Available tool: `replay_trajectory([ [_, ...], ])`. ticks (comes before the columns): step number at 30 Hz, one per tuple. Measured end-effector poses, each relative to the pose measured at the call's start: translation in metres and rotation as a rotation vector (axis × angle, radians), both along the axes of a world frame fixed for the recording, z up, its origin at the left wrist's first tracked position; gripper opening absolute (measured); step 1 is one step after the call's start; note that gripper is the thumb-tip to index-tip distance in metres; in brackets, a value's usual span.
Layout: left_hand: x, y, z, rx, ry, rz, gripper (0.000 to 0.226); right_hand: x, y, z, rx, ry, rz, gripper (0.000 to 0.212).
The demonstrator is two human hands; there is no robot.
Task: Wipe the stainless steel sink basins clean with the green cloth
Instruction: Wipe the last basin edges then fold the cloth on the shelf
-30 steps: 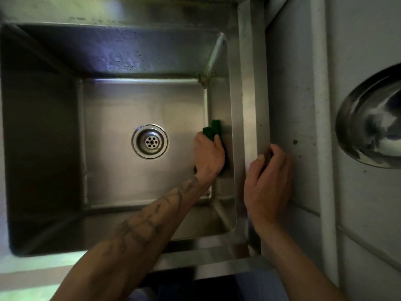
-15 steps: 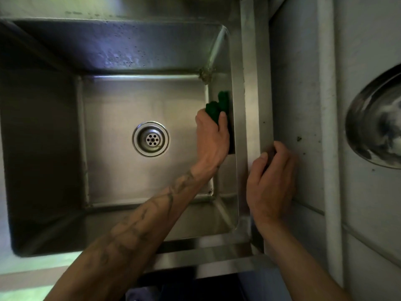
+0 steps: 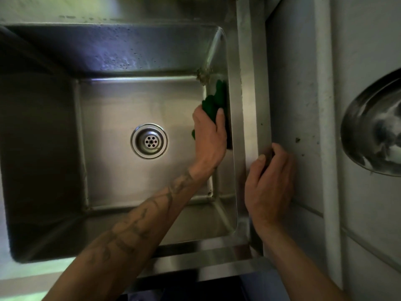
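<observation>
Lower right of the frame, your right hand is bracing you, thumb and curled fingers gripping the rim of the sink. Just left of it, your left hand is reaching down into the basin, fingers and thumb closed round the cloth and pressing it to the right wall, right of the drain. Farther up, the cloth's tip is nearing the grime caked in the upper right corner. You are, by the look of it, midway through wiping that wall. The next move is calling for a firm push into the corner seam, then a turn along the back wall. Against a second ago, the cloth is sitting higher, having climbed from level with the drain, while the right hand is keeping its place.
</observation>
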State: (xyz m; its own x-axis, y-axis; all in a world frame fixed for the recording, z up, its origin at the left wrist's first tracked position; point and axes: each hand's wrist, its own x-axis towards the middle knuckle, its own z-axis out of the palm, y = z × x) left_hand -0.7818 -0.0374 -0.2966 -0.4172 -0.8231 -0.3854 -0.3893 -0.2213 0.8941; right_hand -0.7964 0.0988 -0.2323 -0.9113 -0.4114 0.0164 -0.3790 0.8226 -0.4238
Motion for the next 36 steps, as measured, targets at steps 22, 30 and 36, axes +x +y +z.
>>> replay_trajectory([
  [22, -0.025, -0.018, -0.011, -0.087, 0.104, 0.109, 0.024, 0.0, 0.0, -0.001, 0.011, 0.004, 0.0, 0.038],
  [30, -0.057, -0.067, -0.016, 0.033, -0.076, 0.107, 0.033, 0.0, -0.002, -0.001, 0.0, 0.018, 0.01, 0.038],
  [36, -0.061, -0.064, -0.024, 0.025, -0.105, 0.116, 0.035, 0.0, -0.002, 0.002, 0.002, 0.0, 0.005, 0.041],
])
